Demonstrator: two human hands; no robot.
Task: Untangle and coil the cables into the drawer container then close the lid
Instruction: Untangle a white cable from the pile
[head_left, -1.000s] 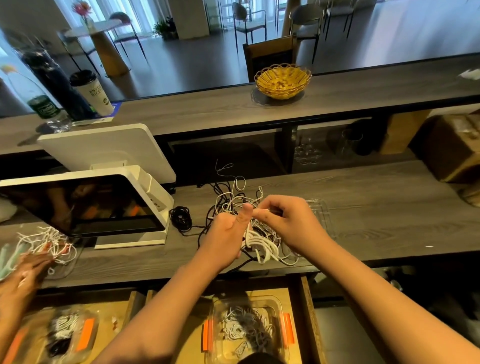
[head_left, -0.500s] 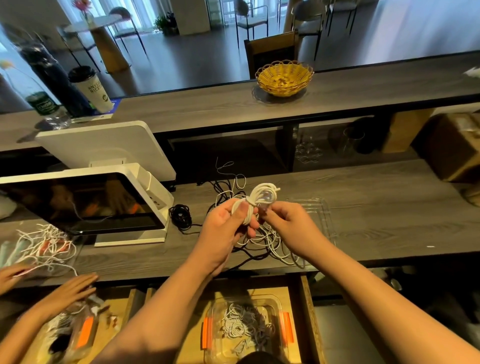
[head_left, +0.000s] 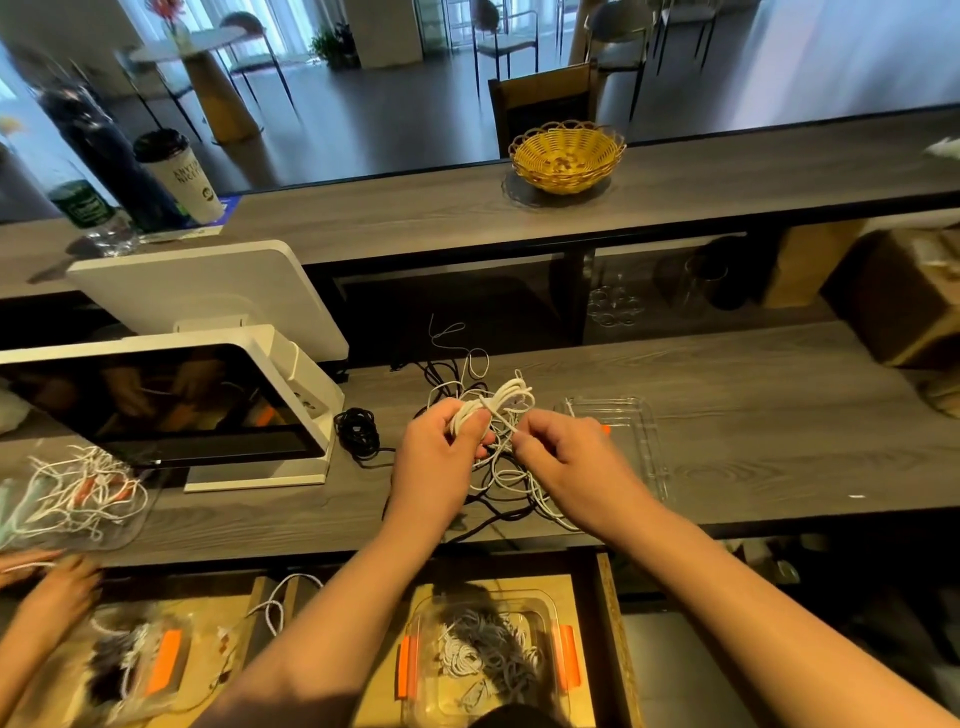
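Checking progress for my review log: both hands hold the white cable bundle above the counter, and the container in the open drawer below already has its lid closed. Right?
Not quite. The head view shows the container in the drawer open, cables inside; its clear lid lies on the counter. The left hand and right hand do hold the white cable bundle.

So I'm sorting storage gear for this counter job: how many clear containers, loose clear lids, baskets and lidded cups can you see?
Clear containers with orange clips in the drawers: 2, the container below the hands and the left container.
Loose clear lids on the counter: 1, the lid.
Wicker baskets: 1, the yellow basket.
Lidded paper cups: 1, the cup.
Total: 5.
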